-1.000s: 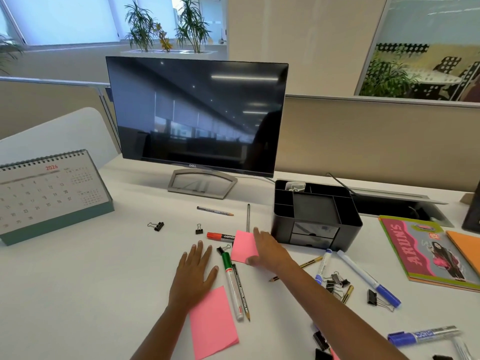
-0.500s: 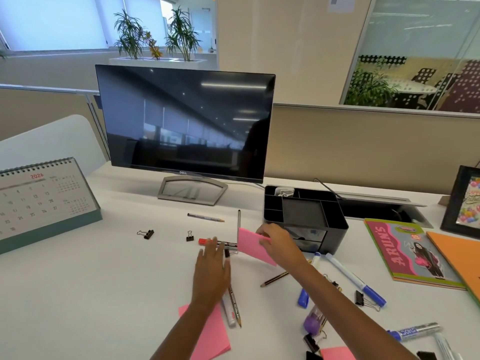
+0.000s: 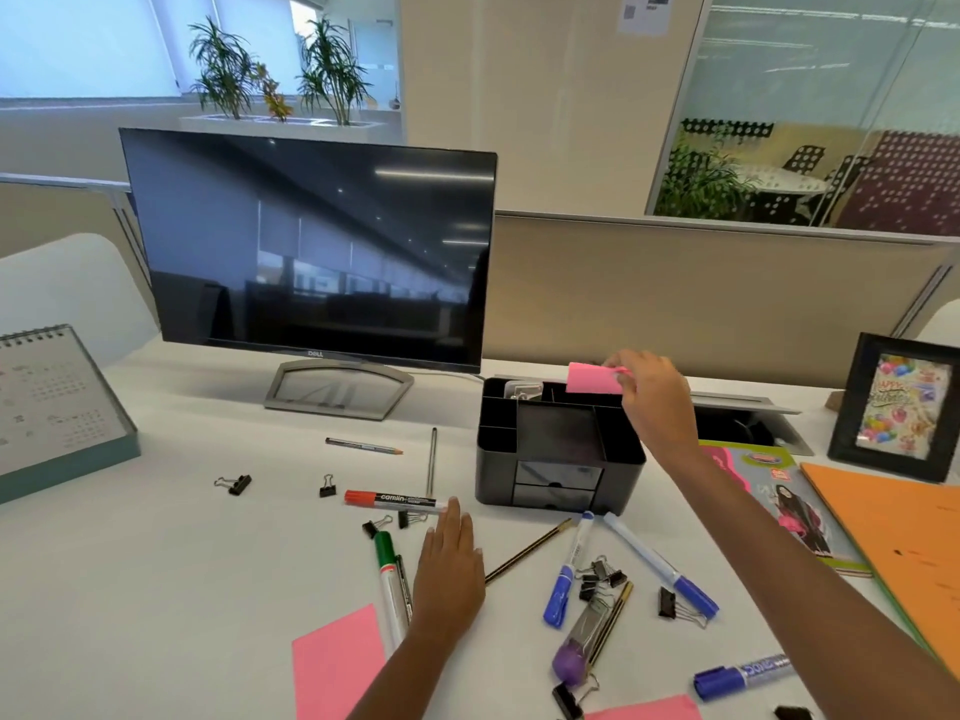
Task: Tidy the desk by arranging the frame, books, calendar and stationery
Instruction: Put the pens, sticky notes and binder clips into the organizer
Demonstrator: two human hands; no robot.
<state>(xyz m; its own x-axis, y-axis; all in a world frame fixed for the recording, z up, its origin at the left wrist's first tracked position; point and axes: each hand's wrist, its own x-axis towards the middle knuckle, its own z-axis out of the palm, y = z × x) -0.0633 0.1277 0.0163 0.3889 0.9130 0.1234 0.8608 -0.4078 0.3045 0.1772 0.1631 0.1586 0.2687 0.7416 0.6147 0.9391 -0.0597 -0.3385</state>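
Now right hand (image 3: 655, 402) has lifted pink notes (image 3: 593, 378) above organizer (image 3: 558, 449).

The white desk top (image 3: 156, 589) fills the lower half of the frame. Left of centre, a black flat monitor on a silver stand (image 3: 337, 392) stands on it. At the left edge is a spiral-bound desk calendar with a teal base (image 3: 57, 407). Just right of the stand sits a black plastic organiser with open compartments and small drawers (image 3: 556, 459).

At the right edge a black photo frame (image 3: 893, 407) stands upright. Below it a pink-covered book (image 3: 789, 496) and an orange-covered book (image 3: 893, 537) lie flat.

Scattered across the lower centre are:
- a red-capped white marker (image 3: 395, 501)
- a green-capped white marker (image 3: 389, 589)
- blue-capped markers (image 3: 661, 563)
- a black-and-yellow pencil (image 3: 528, 551)
- a grey pencil (image 3: 363, 445)
- black binder clips (image 3: 236, 483)

Pink paper sheets (image 3: 337, 662) lie at the bottom edge.
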